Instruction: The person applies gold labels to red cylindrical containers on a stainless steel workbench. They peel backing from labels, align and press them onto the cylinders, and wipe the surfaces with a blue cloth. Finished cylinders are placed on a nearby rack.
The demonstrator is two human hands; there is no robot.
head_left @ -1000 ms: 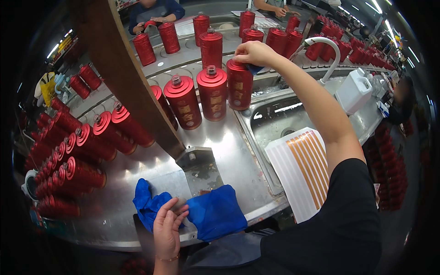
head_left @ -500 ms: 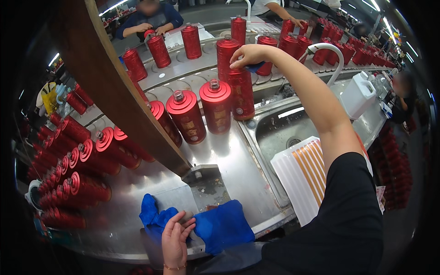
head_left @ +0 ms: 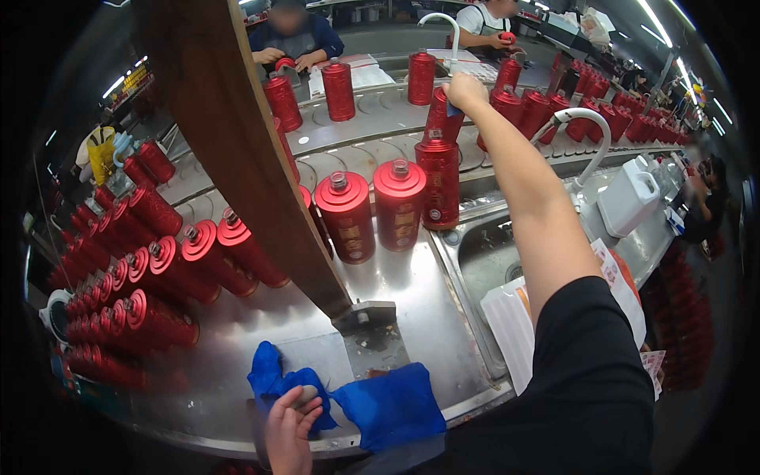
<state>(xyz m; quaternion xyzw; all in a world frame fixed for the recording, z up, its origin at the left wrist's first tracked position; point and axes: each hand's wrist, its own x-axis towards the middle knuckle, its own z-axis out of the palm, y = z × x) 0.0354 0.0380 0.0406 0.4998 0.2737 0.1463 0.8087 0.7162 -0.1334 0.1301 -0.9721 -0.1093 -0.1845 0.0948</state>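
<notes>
My right hand (head_left: 467, 91) reaches far forward and is closed on the top of a tilted red bottle (head_left: 442, 117). A bit of blue cloth (head_left: 453, 109) shows under those fingers. Just nearer stands another red bottle (head_left: 438, 180), upright, with two more red bottles (head_left: 347, 222) to its left. My left hand (head_left: 291, 427) is low at the counter's front edge, palm up, its fingers loosely curled and apart. A small greyish thing (head_left: 306, 395) shows by its fingertips; I cannot make out what it is. Beside it lie a crumpled blue cloth (head_left: 277, 376) and a flat blue cloth (head_left: 396, 405).
A brown post (head_left: 237, 150) rises from the metal counter (head_left: 427, 317). Rows of red bottles (head_left: 150, 273) crowd the left. At right are a sink (head_left: 483, 257), a white tap (head_left: 590, 119) and a white jug (head_left: 628, 198). Two people (head_left: 297, 47) work across the conveyor (head_left: 372, 154).
My right hand has moved forward from above the nearer bottle to the bottle behind it, which is now tilted and farther right. The left hand stays by the blue cloths. The view has shifted slightly.
</notes>
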